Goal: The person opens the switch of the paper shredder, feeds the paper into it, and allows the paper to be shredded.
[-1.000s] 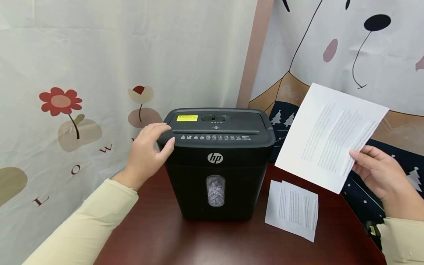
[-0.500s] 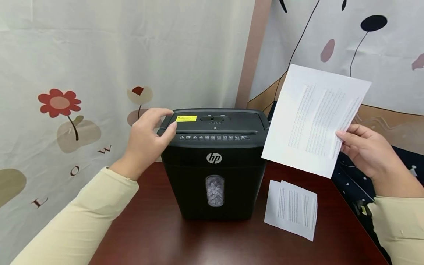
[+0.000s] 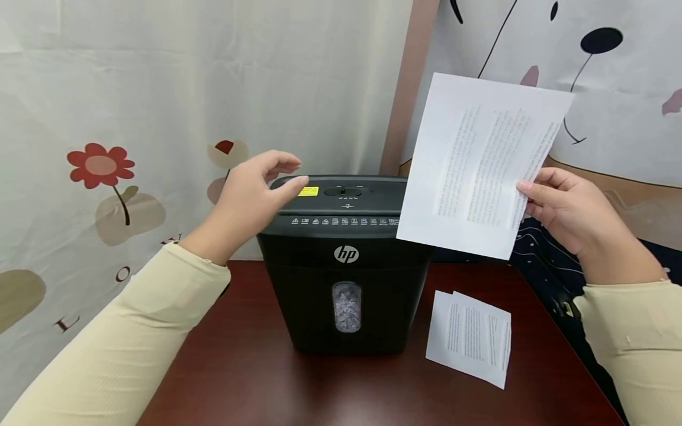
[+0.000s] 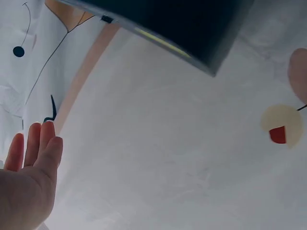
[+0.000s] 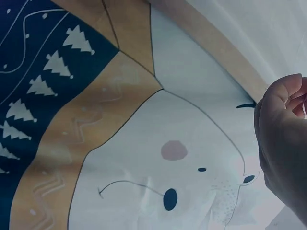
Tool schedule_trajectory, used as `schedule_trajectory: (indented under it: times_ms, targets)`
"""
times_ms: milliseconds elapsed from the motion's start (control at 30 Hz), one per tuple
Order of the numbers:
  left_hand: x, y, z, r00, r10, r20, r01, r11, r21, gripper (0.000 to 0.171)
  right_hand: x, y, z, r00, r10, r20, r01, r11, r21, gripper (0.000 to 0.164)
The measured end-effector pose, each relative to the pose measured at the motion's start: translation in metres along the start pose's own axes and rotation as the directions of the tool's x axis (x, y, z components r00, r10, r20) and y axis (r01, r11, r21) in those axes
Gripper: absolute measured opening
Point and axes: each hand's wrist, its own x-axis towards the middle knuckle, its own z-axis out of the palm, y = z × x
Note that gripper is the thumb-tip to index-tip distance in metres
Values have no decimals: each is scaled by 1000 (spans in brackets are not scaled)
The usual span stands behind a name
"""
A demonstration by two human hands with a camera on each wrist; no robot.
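Note:
A black HP paper shredder (image 3: pixel 298 266) stands upright on the table, and shredded bits show through its front window (image 3: pixel 347 307). In my right hand (image 3: pixel 575 219) I pinch the right edge of a printed sheet of paper (image 3: pixel 479 160) between thumb and fingers. The sheet is raised and tilted, and it hides the right part of the shredder's top. My left hand (image 3: pixel 261 189) is over the top's left end, its fingers relaxed and holding nothing. In the left wrist view, the left hand (image 4: pixel 33 177) appears beside the shredder's dark body (image 4: pixel 192 24).
Printed sheets (image 3: pixel 471 337) lie overlapping on the dark red table (image 3: pixel 240 367), right of the shredder. A patterned curtain (image 3: pixel 176 83) hangs close behind and to the left. The table's right edge runs beyond the sheets.
My right hand has moved up and left with the sheet, bringing it partly in front of the shredder. My left hand has risen and shifted right, off the shredder's corner.

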Motion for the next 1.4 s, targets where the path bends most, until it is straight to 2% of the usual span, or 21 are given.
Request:
schedule_trajectory:
  times_ms: [267, 433, 600, 800, 1067, 1400]
  targets:
    - [17, 13, 2, 997, -66, 47, 68, 996, -52, 38, 11, -4, 18, 1000, -11, -4, 10, 999, -36, 13]
    - [29, 20, 2, 989, -117, 88, 125, 988, -94, 38, 19, -8, 33, 1000, 5, 0, -5, 999, -46, 9]
    - [38, 25, 2, 986, -131, 108, 142, 984, -110, 39, 27, -12, 51, 1000, 0, 3, 0, 992, -127, 6]
    - [43, 26, 4, 984, -139, 108, 153, 979, -137, 39, 34, -12, 71, 999, -3, 43, 9, 989, -146, 8]
    - [50, 23, 4, 979, -166, 114, 183, 971, -154, 39, 43, -10, 91, 999, 36, 36, -27, 972, -235, 8]
    - [57, 18, 0, 968, -224, 113, 240, 958, -158, 34, 54, -6, 111, 998, 35, 58, -16, 955, -296, 10]
